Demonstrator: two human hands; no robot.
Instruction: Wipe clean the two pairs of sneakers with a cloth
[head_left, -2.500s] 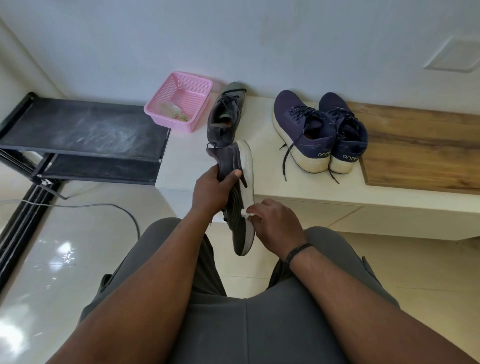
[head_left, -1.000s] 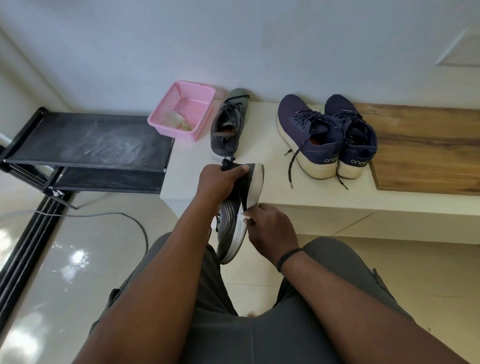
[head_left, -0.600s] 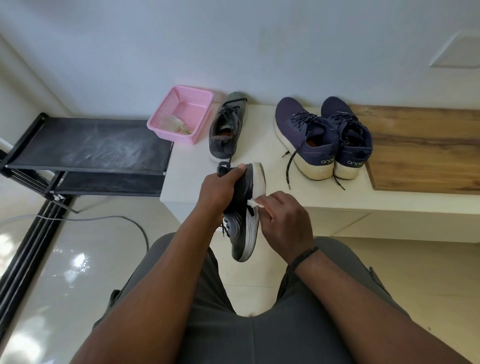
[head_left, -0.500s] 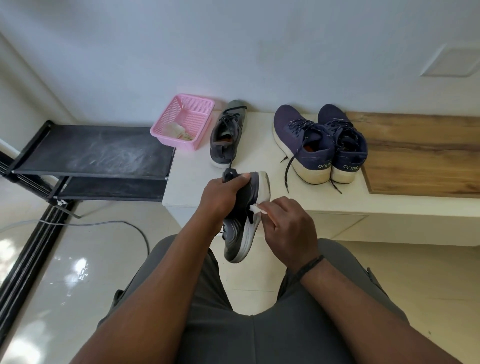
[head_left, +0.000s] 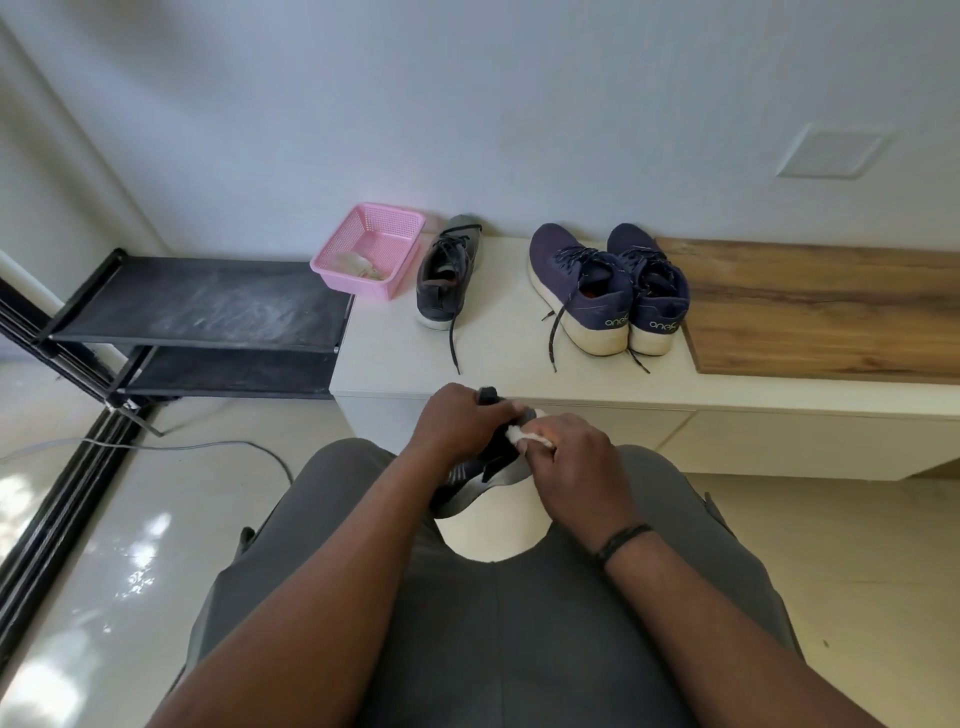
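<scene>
My left hand (head_left: 457, 423) grips a grey sneaker (head_left: 475, 480) by its heel end, above my lap. Most of that shoe is hidden behind both hands. My right hand (head_left: 569, 457) pinches a small white cloth (head_left: 522, 434) and presses it against the shoe near the heel. The other grey sneaker (head_left: 447, 275) stands on the white bench (head_left: 498, 369), its lace trailing toward me. A pair of navy sneakers (head_left: 608, 288) with cream soles stands to its right, heels facing me.
A pink plastic basket (head_left: 371, 249) with a few small items sits at the bench's left end. A black shoe rack (head_left: 202, 306) stands to the left. A wooden panel (head_left: 821, 306) covers the bench's right part. A grey cable (head_left: 218, 447) lies on the tiled floor.
Both hands and the grey sneaker have come lower and closer to my lap. My right hand with the cloth has slid along the shoe's side toward the heel.
</scene>
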